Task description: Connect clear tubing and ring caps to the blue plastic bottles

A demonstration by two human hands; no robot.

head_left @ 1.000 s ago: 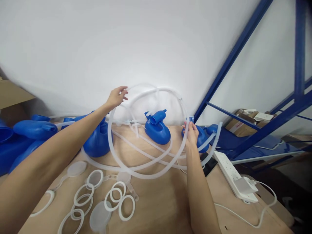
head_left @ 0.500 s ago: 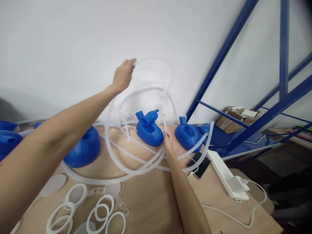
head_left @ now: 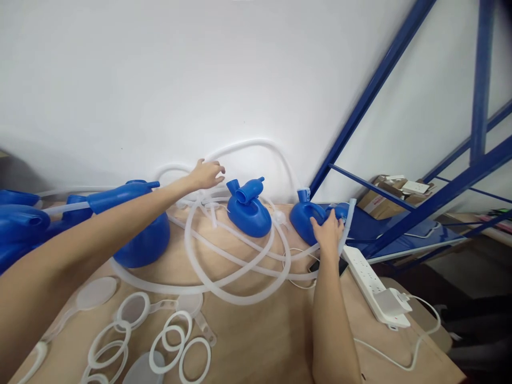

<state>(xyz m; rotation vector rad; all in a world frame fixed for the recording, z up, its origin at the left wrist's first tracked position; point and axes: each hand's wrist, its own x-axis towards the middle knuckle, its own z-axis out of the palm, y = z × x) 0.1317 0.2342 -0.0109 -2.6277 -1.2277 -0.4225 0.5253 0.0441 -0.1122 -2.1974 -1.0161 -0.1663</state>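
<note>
My left hand (head_left: 208, 174) is raised near the wall with its fingers apart, holding nothing, beside loops of translucent hose (head_left: 240, 300). Just to its right, a blue urinal bottle (head_left: 252, 221) stands on the table with a blue spouted piece (head_left: 250, 192) lying on top. My right hand (head_left: 328, 233) reaches over the right-hand blue urinal bottle (head_left: 301, 220). Its fingers are spread at the blue end piece (head_left: 341, 209) of a hose; whether they touch it is unclear. Another blue urinal bottle (head_left: 148, 248) is partly hidden behind my left forearm.
White rings (head_left: 194, 360) and translucent discs with straps (head_left: 97, 293) lie at the front left. On the right are a white power strip (head_left: 368, 282) with a charger, a partly covered phone (head_left: 314, 265) and a blue metal rack (head_left: 360, 101) holding a cardboard box (head_left: 374, 201).
My left hand has let go of the hose and come down; the raised loop has dropped onto the table. My right hand has left the hose by the middle bottle and moved right.
</note>
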